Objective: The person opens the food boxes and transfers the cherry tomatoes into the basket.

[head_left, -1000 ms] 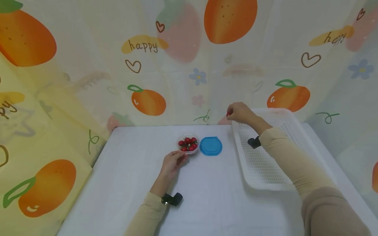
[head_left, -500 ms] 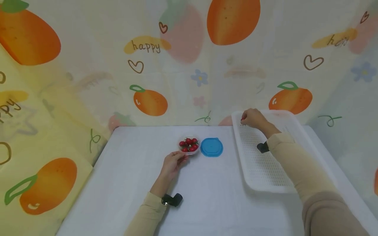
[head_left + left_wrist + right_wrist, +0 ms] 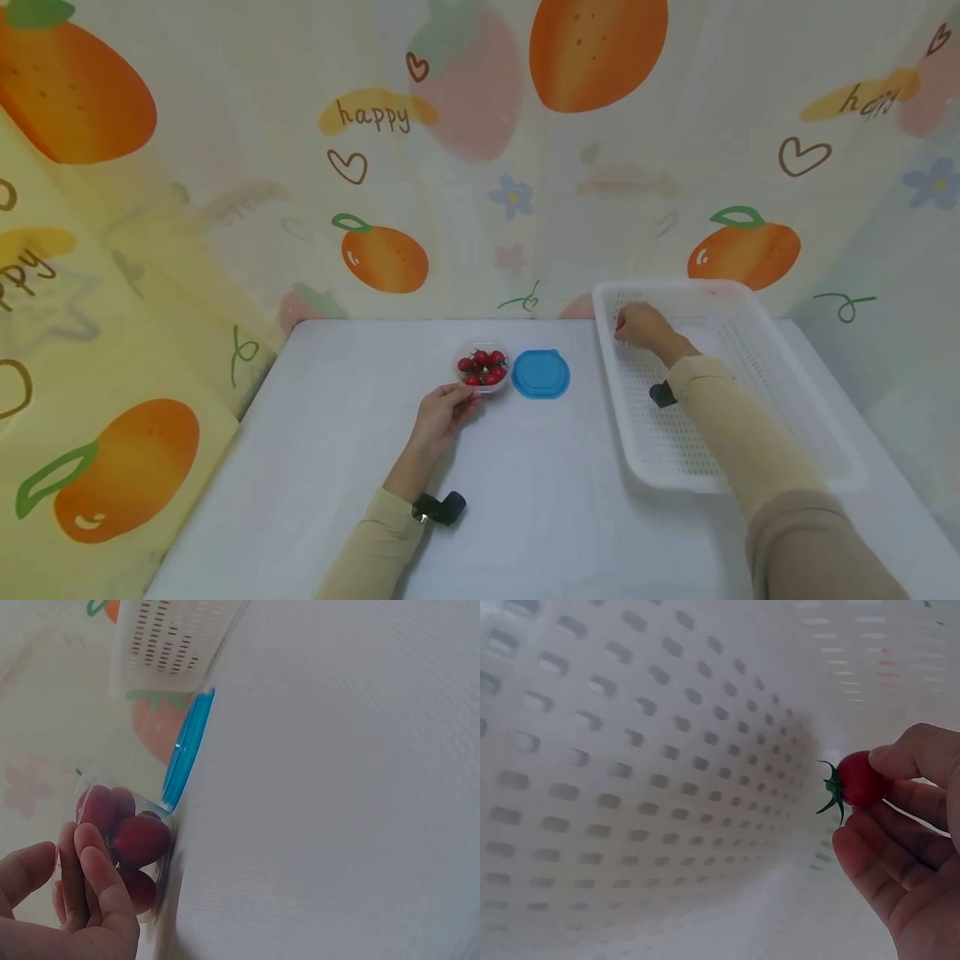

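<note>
Inside the far left part of the white perforated basket (image 3: 626,442), my right hand (image 3: 643,325) pinches a cherry tomato (image 3: 861,780) between thumb and fingers. Its green calyx points away from the palm, toward the basket wall. My left hand (image 3: 441,415) holds the near rim of a small clear plastic container (image 3: 166,825), thumb on one side and fingertips on the other. Several red cherry tomatoes (image 3: 482,367) with green calyxes lie in that container. In the left wrist view the fingers (image 3: 105,881) cover part of them.
A blue lid (image 3: 541,374) lies flat on the white-covered table (image 3: 315,467), just right of the clear container and left of the basket. A fruit-print curtain (image 3: 450,192) hangs behind the table and along its sides.
My right hand has moved right and down with the cherry tomato, from above the basket's far left corner to inside it. The left hand stays at the container.
</note>
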### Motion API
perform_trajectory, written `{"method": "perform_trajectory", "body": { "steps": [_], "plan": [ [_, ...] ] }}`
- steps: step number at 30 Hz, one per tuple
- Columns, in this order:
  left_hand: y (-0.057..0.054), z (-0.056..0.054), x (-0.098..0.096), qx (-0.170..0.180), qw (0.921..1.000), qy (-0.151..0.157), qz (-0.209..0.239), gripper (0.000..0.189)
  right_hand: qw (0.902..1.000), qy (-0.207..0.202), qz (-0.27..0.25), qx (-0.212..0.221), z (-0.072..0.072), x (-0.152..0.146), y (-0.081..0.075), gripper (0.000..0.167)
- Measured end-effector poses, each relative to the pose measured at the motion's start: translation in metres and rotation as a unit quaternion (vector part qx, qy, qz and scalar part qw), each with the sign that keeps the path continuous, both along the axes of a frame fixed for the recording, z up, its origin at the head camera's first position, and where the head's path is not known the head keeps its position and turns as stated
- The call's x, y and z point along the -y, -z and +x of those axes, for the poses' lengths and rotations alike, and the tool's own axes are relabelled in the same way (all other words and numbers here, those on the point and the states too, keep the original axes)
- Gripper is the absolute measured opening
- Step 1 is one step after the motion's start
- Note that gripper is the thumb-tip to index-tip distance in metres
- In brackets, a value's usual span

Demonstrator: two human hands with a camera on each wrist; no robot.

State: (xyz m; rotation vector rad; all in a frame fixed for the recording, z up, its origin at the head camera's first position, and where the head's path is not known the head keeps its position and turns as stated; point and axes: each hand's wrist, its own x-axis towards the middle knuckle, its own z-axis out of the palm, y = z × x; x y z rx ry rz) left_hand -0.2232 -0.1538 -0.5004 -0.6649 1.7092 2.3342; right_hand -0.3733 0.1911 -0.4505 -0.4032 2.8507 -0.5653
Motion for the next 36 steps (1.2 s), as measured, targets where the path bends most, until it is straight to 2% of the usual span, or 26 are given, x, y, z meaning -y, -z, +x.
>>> {"method": "perform_trajectory", "body": {
  "steps": [10,18,23,27,36],
  "plan": [
    [0.001,0.002,0.0,-0.008,0.9999,0.003,-0.01,0.029,0.9998,0.004,0.013,0.013,-0.002,0.001,0.015,0.019],
    [0.0,0.002,-0.001,-0.006,0.9999,0.0,-0.013,0.029,0.9994,0.013,0.025,0.022,-0.004,0.001,0.013,0.032],
    [-0.002,0.001,-0.001,0.002,0.9999,-0.006,-0.01,0.03,0.9996,0.014,0.019,0.018,-0.004,-0.001,0.002,0.035],
    [-0.003,0.001,-0.001,0.005,0.9999,-0.01,-0.011,0.029,0.9998,0.011,0.019,-0.001,-0.002,-0.003,-0.009,0.035],
    [-0.001,0.0,-0.001,0.005,0.9999,-0.011,-0.003,0.027,0.9996,-0.004,0.0,-0.03,0.003,0.0,-0.044,0.035]
  ]
}}
